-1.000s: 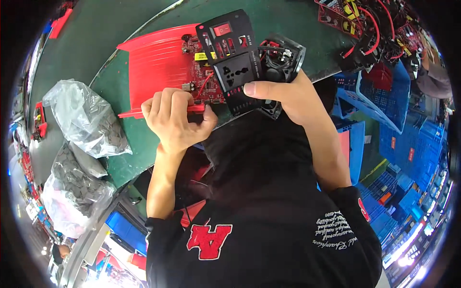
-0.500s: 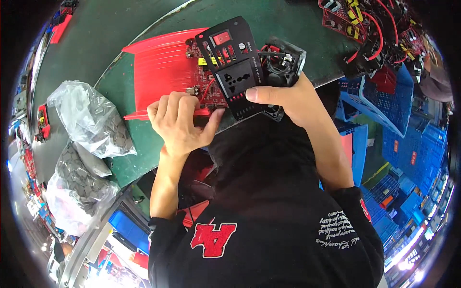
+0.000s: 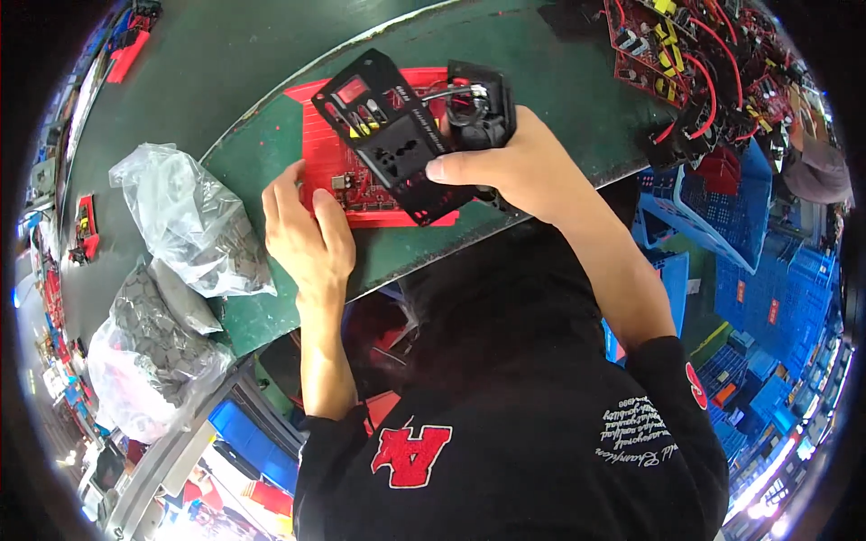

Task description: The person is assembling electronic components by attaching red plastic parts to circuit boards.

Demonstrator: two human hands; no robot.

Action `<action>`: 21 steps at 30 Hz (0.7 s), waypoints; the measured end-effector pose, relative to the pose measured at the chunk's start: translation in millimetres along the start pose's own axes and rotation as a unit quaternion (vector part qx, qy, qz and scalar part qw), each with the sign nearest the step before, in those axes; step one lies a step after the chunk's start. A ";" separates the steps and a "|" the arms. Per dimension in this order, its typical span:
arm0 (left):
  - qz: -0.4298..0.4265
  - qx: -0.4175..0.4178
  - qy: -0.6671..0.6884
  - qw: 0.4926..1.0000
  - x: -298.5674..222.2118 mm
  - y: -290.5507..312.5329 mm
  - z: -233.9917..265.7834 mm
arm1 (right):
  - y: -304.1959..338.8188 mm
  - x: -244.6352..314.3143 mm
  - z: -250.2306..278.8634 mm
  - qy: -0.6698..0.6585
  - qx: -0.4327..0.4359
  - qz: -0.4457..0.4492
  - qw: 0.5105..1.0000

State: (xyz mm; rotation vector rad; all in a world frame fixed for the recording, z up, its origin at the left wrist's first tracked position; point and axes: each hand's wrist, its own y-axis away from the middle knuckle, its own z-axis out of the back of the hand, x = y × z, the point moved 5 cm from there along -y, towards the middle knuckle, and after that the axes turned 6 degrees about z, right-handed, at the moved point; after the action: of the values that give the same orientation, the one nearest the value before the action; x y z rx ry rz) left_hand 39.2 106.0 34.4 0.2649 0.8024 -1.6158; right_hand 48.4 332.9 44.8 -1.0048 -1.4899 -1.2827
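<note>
A red metal housing (image 3: 322, 117) lies on the green bench, with a red circuit board (image 3: 365, 191) in it. My left hand (image 3: 311, 236) is at the housing's near left corner. Its fingers lie along the outer edge and the thumb reaches over the inside, gripping that edge. My right hand (image 3: 528, 167) holds a black end panel (image 3: 397, 153) tilted above the board, thumb on its face. The panel has a red rocker switch (image 3: 353, 89) and a socket. Beside it, under my right fingers, is a black fan (image 3: 480, 108) with wires. The panel hides part of the board.
Clear plastic bags (image 3: 194, 221) with grey pieces sit to the left on the bench. Wired red boards (image 3: 672, 54) are heaped at the far right. Blue crates (image 3: 722, 207) stand right of the bench. Another red unit (image 3: 86, 225) lies farther left.
The housing has moved right, and the board now sits nearer its left end. My left hand has shifted left from the near rim to the corner. My right hand has moved left with the panel.
</note>
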 end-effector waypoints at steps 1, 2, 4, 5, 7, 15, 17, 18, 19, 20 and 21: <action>-0.003 -0.004 0.002 1.000 -1.1 -0.8 1.4 | -2.7 2.1 1.0 0.003 -0.001 0.005 1.000; 0.006 -0.004 0.004 1.000 -2.0 -0.5 2.8 | -5.9 2.5 1.9 0.039 0.019 0.015 0.999; 0.016 -0.036 -0.003 0.999 -14.4 3.7 6.4 | 0.1 11.3 12.0 0.078 0.049 -0.010 0.996; -0.101 -0.113 -0.144 0.978 -27.6 8.5 12.1 | 2.6 7.9 20.3 0.082 0.043 -0.001 0.996; 0.005 -0.073 -0.124 0.990 -34.1 29.6 11.6 | 13.3 -10.6 48.6 -0.074 -0.082 0.069 0.992; 0.485 0.272 0.562 0.612 -41.4 32.2 -62.4 | 81.4 -48.2 75.4 -0.056 -0.275 0.117 0.953; 0.484 0.268 0.524 0.648 -35.1 16.0 -82.0 | 92.8 -56.6 75.5 -0.057 -0.283 0.125 0.949; 0.476 0.271 0.516 0.659 -36.0 -1.0 -88.0 | 99.0 -55.8 76.9 -0.059 -0.286 0.138 0.946; 0.468 0.272 0.508 0.670 -35.3 -20.2 -95.0 | 103.0 -58.9 80.3 -0.039 -0.300 0.125 0.945; 0.461 0.259 0.514 0.675 -33.8 -40.6 -99.8 | 107.4 -62.5 82.7 -0.021 -0.314 0.109 0.943; 0.450 0.260 0.514 0.682 -32.6 -64.1 -109.1 | 111.1 -63.2 86.8 -0.025 -0.317 0.121 0.940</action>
State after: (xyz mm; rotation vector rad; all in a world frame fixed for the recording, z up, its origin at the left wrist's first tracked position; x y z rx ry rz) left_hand -42.6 200.4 -4.0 1.8053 0.7610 -0.5589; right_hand 160.9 432.1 7.8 -1.5880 -0.9486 -1.5967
